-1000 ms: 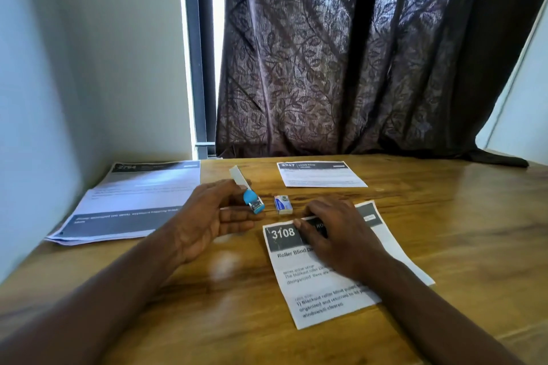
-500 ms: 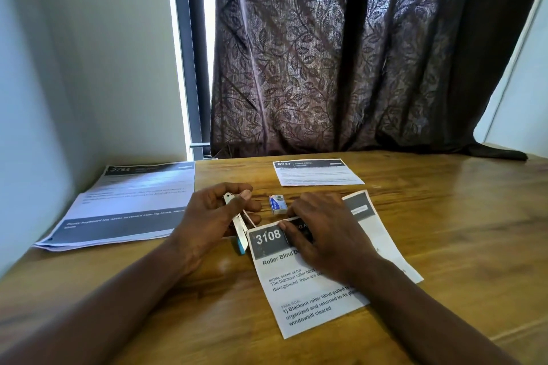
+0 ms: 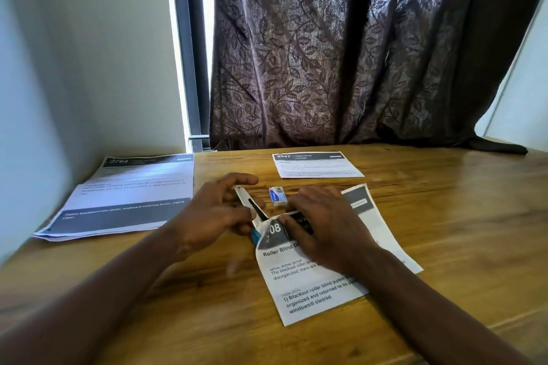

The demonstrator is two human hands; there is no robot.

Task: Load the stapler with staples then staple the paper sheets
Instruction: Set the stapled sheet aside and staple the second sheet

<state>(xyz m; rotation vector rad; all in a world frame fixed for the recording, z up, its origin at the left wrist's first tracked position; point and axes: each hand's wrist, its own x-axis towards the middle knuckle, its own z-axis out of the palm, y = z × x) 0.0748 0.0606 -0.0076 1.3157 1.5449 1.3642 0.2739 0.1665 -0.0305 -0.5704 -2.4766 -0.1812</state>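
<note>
A person's left hand point(image 3: 213, 213) grips a small white stapler point(image 3: 248, 204), fingers curled round its body and its blue end point(image 3: 255, 236) pointing toward the camera. The stapler meets the raised top-left corner of the paper sheets point(image 3: 314, 290) lying on a wooden table point(image 3: 444, 231). The right hand point(image 3: 323, 225) presses down on the sheets' dark header, fingers spread and nearly flat, holding nothing.

The curled corner and the right hand hide much of the header, so that only "08" of its number shows. Whether the corner sits inside the stapler's mouth cannot be told, since the left fingers cover the stapler's middle and the area is blurred. A second sheet's edge shows at the right under the top one. Both forearms are cut off by the lower edge of the view.

A small staple box point(image 3: 278, 195) lies just beyond the hands, between them and clear of both. Farther back lies a single printed page point(image 3: 317, 164), near the hem of a dark leaf-patterned curtain point(image 3: 355, 53). A stack of printed pages point(image 3: 124, 192) lies at the left, close to the wall point(image 3: 74, 68) and below the window frame point(image 3: 186, 53). Bare wood stretches to the right of the sheets and in front of them.
</note>
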